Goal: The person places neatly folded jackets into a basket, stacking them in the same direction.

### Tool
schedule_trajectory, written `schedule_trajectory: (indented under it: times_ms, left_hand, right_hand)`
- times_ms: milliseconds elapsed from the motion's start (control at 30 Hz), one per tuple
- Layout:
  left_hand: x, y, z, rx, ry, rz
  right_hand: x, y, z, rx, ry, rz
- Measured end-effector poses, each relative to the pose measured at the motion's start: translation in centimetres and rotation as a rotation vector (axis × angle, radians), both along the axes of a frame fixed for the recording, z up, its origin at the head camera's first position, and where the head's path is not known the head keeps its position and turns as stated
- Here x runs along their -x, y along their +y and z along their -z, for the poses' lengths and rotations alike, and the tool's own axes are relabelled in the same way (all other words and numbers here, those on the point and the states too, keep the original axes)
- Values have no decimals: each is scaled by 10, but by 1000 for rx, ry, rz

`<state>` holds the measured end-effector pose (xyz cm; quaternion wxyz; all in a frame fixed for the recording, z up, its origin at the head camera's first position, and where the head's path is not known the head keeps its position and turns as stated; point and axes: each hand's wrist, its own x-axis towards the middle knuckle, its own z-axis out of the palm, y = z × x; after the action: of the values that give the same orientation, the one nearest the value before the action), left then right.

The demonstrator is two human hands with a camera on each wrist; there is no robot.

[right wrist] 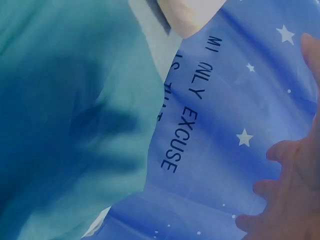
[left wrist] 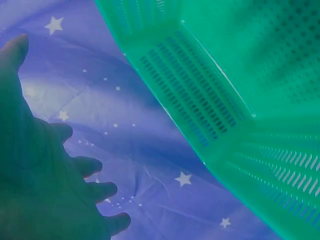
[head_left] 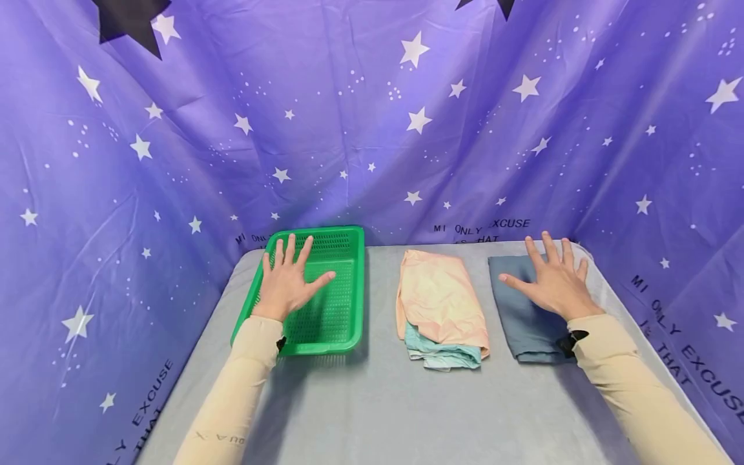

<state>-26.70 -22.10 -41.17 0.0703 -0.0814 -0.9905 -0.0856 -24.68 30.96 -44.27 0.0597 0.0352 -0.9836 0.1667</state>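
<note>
Left hand [head_left: 286, 282] and right hand [head_left: 557, 284] are spread, empty. Pulling one edge could unfold the folded slate-blue cloth [head_left: 521, 321].

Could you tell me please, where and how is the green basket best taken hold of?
Probably by the rim of its right long side, coming from above. The basket stands open side up, so fingers could go inside with the thumb outside, and a gap parts that side from the pink cloth.
</note>
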Motion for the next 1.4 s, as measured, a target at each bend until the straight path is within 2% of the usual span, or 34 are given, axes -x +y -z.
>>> schedule_trajectory:
  times_ms: [200, 333, 500, 567, 733, 867, 1000, 1100, 1167, 1267, 1400]
  left_hand:
    - [-7, 18, 5, -108, -69, 19]
    - [-21, 33, 4, -174, -91, 45]
    - [-42, 55, 2, -300, -13, 106]
    - [-48, 68, 5, -394, 19, 125]
    - [-58, 105, 19, -726, 47, 178]
    - [-60, 138, 34, -997, 41, 218]
    - [-58, 169, 52, -1186, 9, 216]
    - [-55, 187, 66, -1250, -16, 180]
    - [-51, 194, 76, -1248, -24, 143]
    - [-45, 201, 89, -1196, -26, 74]
    - [-38, 205, 102, -1074, -16, -22]
  right_hand:
    - [-9, -9, 0, 23, 29, -4]
    - [-20, -19, 3, 63, 49, -29]
    - [-31, -33, 9, 135, 29, -69]
    - [-33, -38, 11, 171, 10, -76]
    - [-34, -47, 22, 267, -20, -89]
    - [-34, -55, 33, 363, -36, -91]
    - [-33, -67, 47, 507, -36, -97]
    - [-32, -77, 55, 626, -38, -103]
    - [-31, -83, 60, 689, -40, -96]
    - [-30, -89, 65, 728, -59, -71]
    - [-28, -93, 70, 731, -101, -27]
